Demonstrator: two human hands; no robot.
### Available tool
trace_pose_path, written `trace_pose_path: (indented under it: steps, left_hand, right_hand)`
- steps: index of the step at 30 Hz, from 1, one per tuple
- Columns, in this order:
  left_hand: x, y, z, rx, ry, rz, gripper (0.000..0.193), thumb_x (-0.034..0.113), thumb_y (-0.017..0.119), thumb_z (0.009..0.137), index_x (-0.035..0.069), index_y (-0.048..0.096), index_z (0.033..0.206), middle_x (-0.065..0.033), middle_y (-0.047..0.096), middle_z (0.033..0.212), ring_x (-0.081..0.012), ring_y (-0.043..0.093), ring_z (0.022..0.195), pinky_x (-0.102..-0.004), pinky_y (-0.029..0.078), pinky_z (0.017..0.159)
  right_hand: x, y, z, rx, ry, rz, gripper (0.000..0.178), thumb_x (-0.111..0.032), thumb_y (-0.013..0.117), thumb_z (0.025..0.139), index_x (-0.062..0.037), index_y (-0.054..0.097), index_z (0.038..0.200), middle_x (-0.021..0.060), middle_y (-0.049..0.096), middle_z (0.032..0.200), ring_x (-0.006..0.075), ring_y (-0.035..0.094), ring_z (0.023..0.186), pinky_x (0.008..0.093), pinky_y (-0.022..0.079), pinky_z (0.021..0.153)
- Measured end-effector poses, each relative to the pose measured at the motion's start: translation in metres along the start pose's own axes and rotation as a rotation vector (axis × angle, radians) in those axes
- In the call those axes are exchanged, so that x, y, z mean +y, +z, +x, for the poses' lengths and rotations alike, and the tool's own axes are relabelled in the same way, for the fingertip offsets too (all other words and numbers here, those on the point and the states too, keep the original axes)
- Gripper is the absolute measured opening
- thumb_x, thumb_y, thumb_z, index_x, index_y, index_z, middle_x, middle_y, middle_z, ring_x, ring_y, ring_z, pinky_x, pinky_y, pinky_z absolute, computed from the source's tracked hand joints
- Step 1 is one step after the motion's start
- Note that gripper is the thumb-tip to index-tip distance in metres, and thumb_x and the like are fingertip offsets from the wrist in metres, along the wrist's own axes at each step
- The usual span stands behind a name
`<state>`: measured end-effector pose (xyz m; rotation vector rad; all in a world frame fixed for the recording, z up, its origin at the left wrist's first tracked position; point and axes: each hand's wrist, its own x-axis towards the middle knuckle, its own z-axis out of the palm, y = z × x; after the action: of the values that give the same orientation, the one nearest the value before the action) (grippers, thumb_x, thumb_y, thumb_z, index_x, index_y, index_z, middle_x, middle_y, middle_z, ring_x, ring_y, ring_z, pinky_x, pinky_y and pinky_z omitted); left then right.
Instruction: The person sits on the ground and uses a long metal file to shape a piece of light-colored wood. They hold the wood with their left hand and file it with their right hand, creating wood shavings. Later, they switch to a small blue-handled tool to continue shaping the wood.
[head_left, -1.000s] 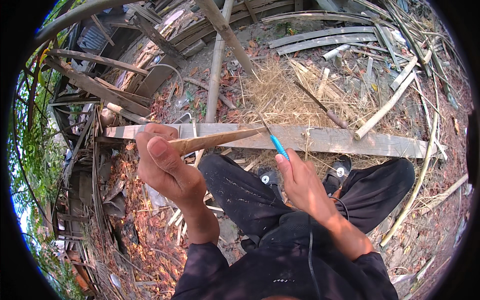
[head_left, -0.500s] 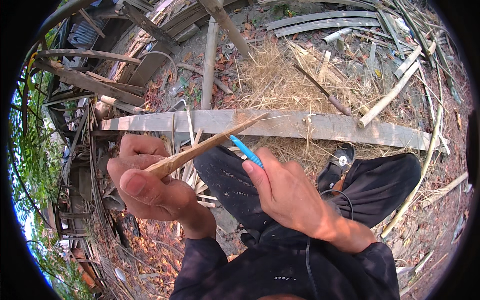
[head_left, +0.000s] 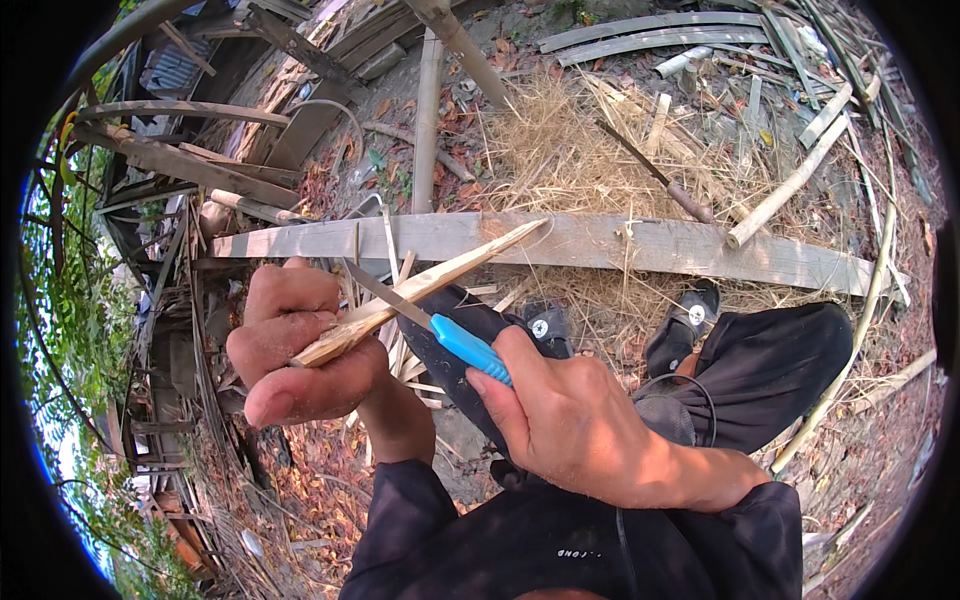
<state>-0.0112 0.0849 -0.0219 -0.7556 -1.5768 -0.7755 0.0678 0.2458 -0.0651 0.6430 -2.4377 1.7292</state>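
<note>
left hand [head_left: 300, 350]: fingers curled tight around the butt of a pale, split wooden stick [head_left: 430, 288]; thumb pressed along the underside.
stick: runs up and away from the left fingers, tapering to a sharp tip just over the grey weathered plank [head_left: 640, 245].
right hand [head_left: 575, 420]: fingers wrapped shut on the blue plastic handle of a small knife [head_left: 440, 325]; thumb lies alongside the handle.
blade: thin metal, crosses the stick just beyond the left knuckles, touching the wood.
under the hands: pale wood slivers [head_left: 405, 365], black trouser legs [head_left: 760, 360], dark sandals [head_left: 690, 325].
beyond the fingertips: plank, then a dry straw pile [head_left: 560, 150] and scattered bamboo poles [head_left: 427, 130].
</note>
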Motion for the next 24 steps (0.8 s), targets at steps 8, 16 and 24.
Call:
trace_pose_path:
  steps: [8,16,24]
  left_hand:
    - [0.017,0.007,-0.003,0.087,-0.035,0.045,0.048,0.032,0.03,0.099,0.005,0.036,0.06,-0.0077,0.04,0.045,-0.0135,0.039,0.04,-0.025,0.024,0.037]
    - [0.019,0.027,0.01,0.199,-0.088,0.205,0.047,0.03,0.032,0.1,0.005,0.034,0.059,-0.005,0.035,0.047,-0.0133,0.038,0.039,-0.0252,0.024,0.039]
    - [0.024,0.027,0.006,0.21,-0.12,0.29,0.049,0.033,0.03,0.1,0.007,0.032,0.059,-0.0042,0.034,0.046,-0.0137,0.04,0.04,-0.0243,0.026,0.04]
  right_hand:
    - [0.045,-0.003,-0.011,0.042,0.285,-0.094,0.029,-0.023,0.046,0.096,0.0035,0.046,0.086,0.024,0.054,0.054,0.0439,0.054,0.05,0.0494,0.04,0.044]
    - [-0.017,-0.014,0.001,0.025,0.023,0.157,0.022,-0.016,0.05,0.094,0.0038,0.045,0.088,0.0232,0.052,0.052,0.0418,0.056,0.05,0.0451,0.04,0.041]
    - [0.011,-0.005,0.001,0.044,0.185,0.102,0.027,-0.019,0.048,0.095,0.0056,0.045,0.087,0.023,0.052,0.05,0.0418,0.057,0.051,0.0471,0.044,0.043]
